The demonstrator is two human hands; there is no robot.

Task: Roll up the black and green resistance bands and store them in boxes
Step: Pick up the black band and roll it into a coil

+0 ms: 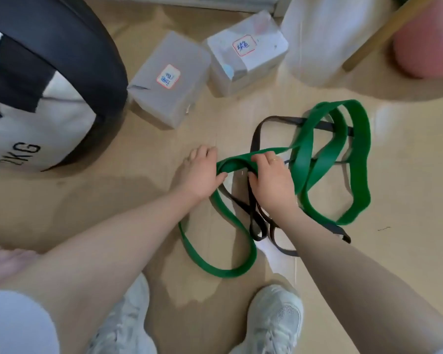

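A: Green rubber first: the green band [315, 154] lies in loose loops on the floor [149, 154], tangled with the black band [256, 221]. My left hand [202, 172] and right hand [269, 180] each have fingers clamped on one stretch of green, held between them just above the floor.

B: Step in hand?

A: By my judgement, starting the first roll. Nothing is coiled yet. The next move calls for freeing green from black, then winding from the gripped end.

B: Storage?

A: Two pale boxes, left box [169, 77] and right box [246, 52], stand beyond the bands, closed, each labelled. Surface is smooth tan flooring. A 2KG weight bag [36, 98] sits left; a pink ball [430, 47] far right.
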